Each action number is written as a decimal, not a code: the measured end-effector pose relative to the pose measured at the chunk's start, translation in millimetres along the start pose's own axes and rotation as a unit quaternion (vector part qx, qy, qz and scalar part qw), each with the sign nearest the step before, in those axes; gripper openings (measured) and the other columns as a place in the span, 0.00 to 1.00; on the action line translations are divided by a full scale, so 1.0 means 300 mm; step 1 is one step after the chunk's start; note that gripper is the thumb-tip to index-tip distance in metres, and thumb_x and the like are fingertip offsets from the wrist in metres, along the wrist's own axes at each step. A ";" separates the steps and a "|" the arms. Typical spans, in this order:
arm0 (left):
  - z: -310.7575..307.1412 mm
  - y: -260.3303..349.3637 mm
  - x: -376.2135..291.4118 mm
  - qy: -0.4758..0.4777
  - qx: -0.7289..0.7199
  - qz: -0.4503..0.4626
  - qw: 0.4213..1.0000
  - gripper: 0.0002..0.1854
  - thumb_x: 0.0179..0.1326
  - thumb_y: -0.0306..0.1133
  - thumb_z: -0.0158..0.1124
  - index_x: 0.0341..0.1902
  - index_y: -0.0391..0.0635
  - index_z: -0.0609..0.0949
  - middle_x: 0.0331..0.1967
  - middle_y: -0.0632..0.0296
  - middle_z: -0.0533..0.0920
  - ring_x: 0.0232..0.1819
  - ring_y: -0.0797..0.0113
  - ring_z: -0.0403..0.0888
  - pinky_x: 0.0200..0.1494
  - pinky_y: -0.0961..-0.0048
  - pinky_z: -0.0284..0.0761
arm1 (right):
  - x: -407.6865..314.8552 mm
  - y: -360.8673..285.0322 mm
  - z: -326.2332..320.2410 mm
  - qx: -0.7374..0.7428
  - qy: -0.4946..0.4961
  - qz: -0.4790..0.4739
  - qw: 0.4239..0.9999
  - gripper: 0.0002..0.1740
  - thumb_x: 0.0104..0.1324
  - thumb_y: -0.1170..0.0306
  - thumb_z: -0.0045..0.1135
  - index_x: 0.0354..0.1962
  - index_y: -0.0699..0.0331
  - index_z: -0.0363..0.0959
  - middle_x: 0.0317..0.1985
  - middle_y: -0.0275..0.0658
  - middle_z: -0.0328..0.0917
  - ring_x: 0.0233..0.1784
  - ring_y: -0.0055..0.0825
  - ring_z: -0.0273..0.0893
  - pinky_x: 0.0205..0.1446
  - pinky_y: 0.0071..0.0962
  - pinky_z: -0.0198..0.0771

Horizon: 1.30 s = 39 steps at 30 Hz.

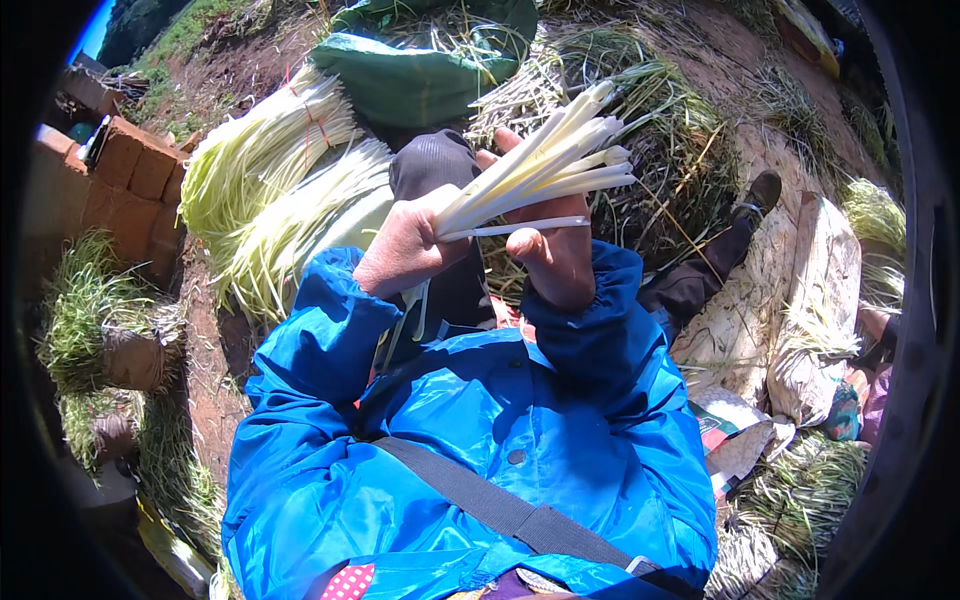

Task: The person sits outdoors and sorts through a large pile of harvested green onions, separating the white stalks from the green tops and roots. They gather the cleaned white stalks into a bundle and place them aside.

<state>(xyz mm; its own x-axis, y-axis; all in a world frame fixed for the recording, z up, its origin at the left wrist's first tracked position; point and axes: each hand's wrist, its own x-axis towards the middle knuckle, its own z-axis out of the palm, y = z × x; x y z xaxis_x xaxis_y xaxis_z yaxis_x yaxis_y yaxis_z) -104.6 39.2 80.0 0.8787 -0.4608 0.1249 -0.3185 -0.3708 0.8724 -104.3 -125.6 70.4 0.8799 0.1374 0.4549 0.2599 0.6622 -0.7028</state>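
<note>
My left hand [411,244] is closed around a bunch of pale stalks [536,169], whose thick white ends point up and to the right. Some leaf ends hang below that fist. Behind and under the stalks is my right hand [555,247], with its thumb raised and its fingers partly hidden by the bunch; one stalk crosses near the thumb. Just beyond my left hand lie pale yellow-green bundles [262,157], the upper one tied with red string. A heap of uncleaned green stalks [660,150] lies beyond my right hand.
A green sack [420,82] with plant matter stands ahead. Brick blocks [142,169] and grassy bundles [90,322] are at the left. My outstretched leg [705,259] lies to the right. Farther right are a long whitish sack [817,300], more bundles [802,480] and part of another person's arm.
</note>
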 end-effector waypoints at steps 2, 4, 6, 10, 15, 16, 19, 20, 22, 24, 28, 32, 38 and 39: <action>0.073 -0.008 0.028 0.022 -0.022 0.007 0.999 0.12 0.46 0.24 0.62 0.37 0.39 0.75 0.27 0.58 0.76 0.30 0.70 0.76 0.34 0.76 0.71 | -0.013 -0.027 -0.018 -0.048 0.080 -0.011 0.996 0.57 0.46 0.52 0.68 0.62 0.66 0.40 0.62 0.51 0.50 0.62 0.43 0.57 0.62 0.40 0.58; 0.110 0.025 0.054 -0.001 0.001 -0.028 1.000 0.16 0.47 0.26 0.64 0.41 0.40 0.75 0.32 0.57 0.77 0.34 0.69 0.77 0.38 0.76 0.71 | -0.014 -0.022 -0.055 -0.095 0.137 -0.040 0.985 0.48 0.53 0.51 0.60 0.62 0.65 0.43 0.60 0.51 0.54 0.58 0.42 0.63 0.57 0.37 0.64; 0.121 0.016 0.071 -0.028 0.028 -0.030 0.999 0.22 0.46 0.27 0.66 0.47 0.40 0.72 0.37 0.58 0.76 0.39 0.69 0.76 0.42 0.76 0.70 | -0.007 -0.033 -0.079 -0.097 0.165 -0.046 0.980 0.44 0.58 0.47 0.50 0.62 0.64 0.44 0.59 0.50 0.56 0.56 0.42 0.65 0.54 0.37 0.66; 0.117 0.010 0.097 -0.059 0.050 0.028 0.997 0.32 0.45 0.36 0.68 0.54 0.47 0.65 0.35 0.51 0.77 0.39 0.56 0.77 0.40 0.67 0.71 | 0.013 -0.062 -0.099 -0.102 0.220 -0.059 0.968 0.42 0.60 0.40 0.37 0.63 0.58 0.43 0.59 0.48 0.57 0.54 0.43 0.66 0.51 0.38 0.68; 0.105 -0.038 0.115 -0.123 0.074 0.101 0.984 0.34 0.46 0.50 0.65 0.54 0.49 0.64 0.34 0.48 0.77 0.37 0.49 0.76 0.38 0.62 0.71 | 0.046 -0.088 -0.143 -0.091 0.287 -0.104 0.948 0.43 0.60 0.40 0.39 0.64 0.50 0.36 0.57 0.46 0.56 0.48 0.40 0.71 0.46 0.34 0.71; 0.098 -0.031 0.120 -0.154 0.096 0.066 0.981 0.33 0.47 0.53 0.62 0.52 0.47 0.65 0.33 0.48 0.77 0.36 0.48 0.76 0.37 0.62 0.71 | 0.047 -0.083 -0.142 -0.077 0.284 -0.109 0.949 0.42 0.60 0.41 0.40 0.64 0.51 0.37 0.56 0.46 0.56 0.44 0.39 0.72 0.42 0.34 0.72; 0.073 -0.020 0.142 -0.166 0.079 0.093 0.979 0.31 0.48 0.54 0.62 0.48 0.44 0.68 0.32 0.49 0.77 0.35 0.50 0.77 0.37 0.63 0.71 | 0.046 -0.079 -0.147 -0.098 0.277 -0.119 0.948 0.41 0.61 0.42 0.40 0.64 0.51 0.38 0.55 0.46 0.57 0.38 0.35 0.72 0.38 0.33 0.72; 0.068 -0.010 0.151 -0.147 0.038 0.119 0.981 0.31 0.47 0.53 0.64 0.48 0.43 0.69 0.32 0.49 0.77 0.35 0.52 0.77 0.37 0.65 0.71 | 0.050 -0.070 -0.141 -0.041 0.265 -0.139 0.953 0.39 0.61 0.43 0.41 0.63 0.49 0.39 0.52 0.46 0.60 0.32 0.30 0.70 0.34 0.31 0.71; 0.073 0.007 0.159 -0.185 -0.058 0.083 0.978 0.29 0.45 0.41 0.68 0.49 0.40 0.70 0.37 0.53 0.76 0.38 0.60 0.76 0.42 0.70 0.70 | 0.060 -0.075 -0.116 0.034 0.211 -0.133 0.968 0.40 0.60 0.43 0.42 0.63 0.46 0.39 0.49 0.45 0.62 0.30 0.28 0.69 0.32 0.31 0.71; 0.101 -0.006 0.160 -0.223 -0.157 0.074 0.959 0.29 0.43 0.31 0.71 0.50 0.38 0.70 0.42 0.59 0.75 0.39 0.70 0.74 0.45 0.74 0.70 | 0.064 -0.073 -0.120 0.061 0.162 -0.118 0.978 0.40 0.60 0.44 0.44 0.63 0.48 0.39 0.49 0.45 0.62 0.32 0.29 0.69 0.35 0.31 0.70; 0.120 -0.053 0.177 -0.236 -0.204 -0.087 0.946 0.24 0.42 0.21 0.64 0.48 0.39 0.72 0.33 0.69 0.75 0.36 0.81 0.69 0.40 0.81 0.69 | 0.090 -0.093 -0.197 -0.124 0.240 -0.125 0.955 0.41 0.61 0.51 0.49 0.63 0.58 0.38 0.52 0.44 0.61 0.44 0.31 0.68 0.47 0.30 0.67; 0.154 -0.159 0.182 -0.209 -0.404 -0.093 0.886 0.26 0.42 0.27 0.68 0.48 0.42 0.72 0.33 0.71 0.75 0.34 0.82 0.70 0.37 0.82 0.69 | 0.102 -0.161 -0.220 -0.484 0.192 -0.314 0.794 0.27 0.60 0.62 0.55 0.53 0.66 0.60 0.50 0.43 0.66 0.53 0.39 0.65 0.57 0.34 0.60; 0.094 -0.147 0.180 -0.226 -0.356 -0.169 0.891 0.25 0.46 0.28 0.65 0.51 0.44 0.71 0.31 0.68 0.75 0.27 0.81 0.70 0.30 0.82 0.69 | 0.126 -0.096 -0.253 -0.802 -0.154 -0.180 0.548 0.19 0.61 0.56 0.49 0.42 0.59 0.74 0.43 0.40 0.74 0.49 0.36 0.70 0.58 0.44 0.56; 0.072 -0.109 0.180 -0.196 -0.378 -0.194 0.884 0.23 0.46 0.28 0.64 0.49 0.43 0.71 0.27 0.67 0.75 0.23 0.79 0.70 0.26 0.81 0.69 | 0.165 -0.116 -0.356 -0.825 -0.083 -0.170 0.532 0.20 0.61 0.55 0.47 0.42 0.60 0.74 0.43 0.42 0.74 0.48 0.36 0.70 0.58 0.43 0.56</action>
<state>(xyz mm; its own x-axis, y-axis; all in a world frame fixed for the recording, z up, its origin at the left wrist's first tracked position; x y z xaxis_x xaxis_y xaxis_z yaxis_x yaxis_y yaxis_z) -54.3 9.1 47.9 0.6321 -0.7157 -0.2972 0.4383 0.0138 0.8987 -27.1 -220.5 58.9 0.6594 0.3697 0.6546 0.5082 -0.8609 -0.0257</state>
